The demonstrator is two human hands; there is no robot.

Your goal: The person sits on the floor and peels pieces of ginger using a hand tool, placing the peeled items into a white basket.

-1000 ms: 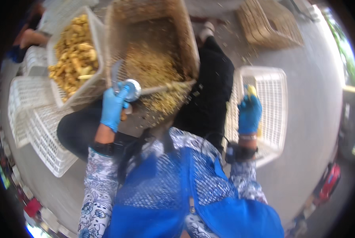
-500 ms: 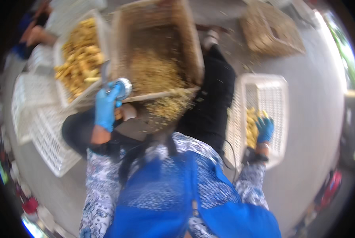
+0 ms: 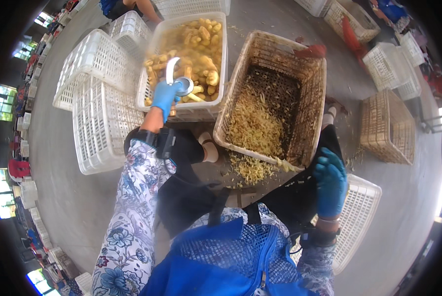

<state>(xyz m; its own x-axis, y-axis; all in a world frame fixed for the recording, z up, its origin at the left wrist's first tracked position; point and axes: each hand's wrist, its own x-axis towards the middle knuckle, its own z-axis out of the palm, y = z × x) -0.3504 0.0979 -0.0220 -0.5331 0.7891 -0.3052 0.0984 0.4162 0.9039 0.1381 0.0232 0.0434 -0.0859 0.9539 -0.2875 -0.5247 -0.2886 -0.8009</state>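
My left hand [image 3: 165, 96], in a blue glove, is closed round a curved-bladed knife [image 3: 171, 70]. A round silvery metal piece [image 3: 184, 86] shows beside its fingers; how it is held or joined is hidden. This hand is over the near edge of a white crate [image 3: 223, 59] full of knobbly yellow pieces [image 3: 208, 65], some long and pale. My right hand [image 3: 330, 181], also blue-gloved, hovers by my right thigh with its fingers apart and slightly bent, and nothing shows in it. Just below it stands a white perforated basket [image 3: 361, 212], partly covered by my arm.
Between my legs a stained brown crate [image 3: 221, 116] holds pale yellow shavings [image 3: 258, 121], with more spilled [image 3: 250, 170] on the floor. White baskets [image 3: 90, 123] stand at left, a tan crate [image 3: 389, 126] at right. Another person's leg [image 3: 147, 7] shows at the top.
My right hand has left the yellow pieces in the right-hand basket and come up beside my thigh. My left hand, still holding the knife, is now over the full crate. The view has swung left.
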